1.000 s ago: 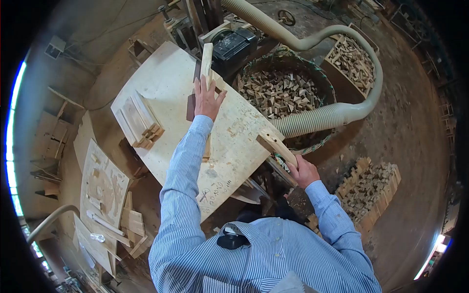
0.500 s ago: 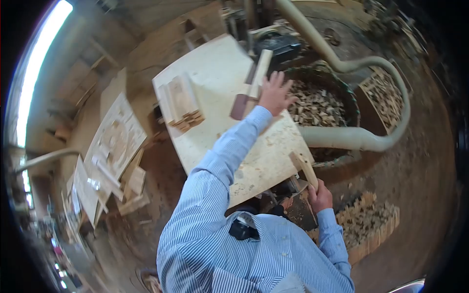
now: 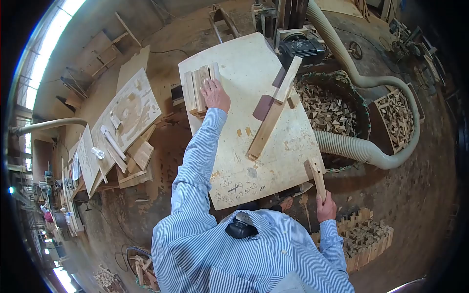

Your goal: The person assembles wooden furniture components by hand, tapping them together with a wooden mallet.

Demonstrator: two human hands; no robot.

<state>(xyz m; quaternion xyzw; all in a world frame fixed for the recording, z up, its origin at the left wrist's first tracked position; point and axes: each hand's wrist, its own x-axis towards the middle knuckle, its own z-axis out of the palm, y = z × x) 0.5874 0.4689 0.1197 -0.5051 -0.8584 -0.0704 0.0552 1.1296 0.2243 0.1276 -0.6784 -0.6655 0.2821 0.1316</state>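
My left hand (image 3: 215, 95) lies over the right part of a stack of pale wooden strips (image 3: 191, 92) at the table's far left, fingers stretched along the wood. My right hand (image 3: 326, 207) grips a wooden stick (image 3: 318, 183) with a short crosspiece at its far end, over the table's near right corner. Between the hands, a wooden strip (image 3: 266, 129) lies slanted on the pale tabletop (image 3: 234, 163), against a longer wooden bar (image 3: 289, 78). Dark reddish patches (image 3: 264, 106) show beside the bar.
A round basket of wood offcuts (image 3: 328, 107) and a ribbed hose (image 3: 349, 146) stand right of the table. A motor (image 3: 302, 46) sits behind it. More offcuts fill a box (image 3: 398, 117) and a wood-walled pile (image 3: 366, 239). Boards (image 3: 124, 117) lean at left.
My left hand has moved left from beside the slanted bar to the stack of strips. My right hand keeps its hold on the stick. The view has shifted slightly.
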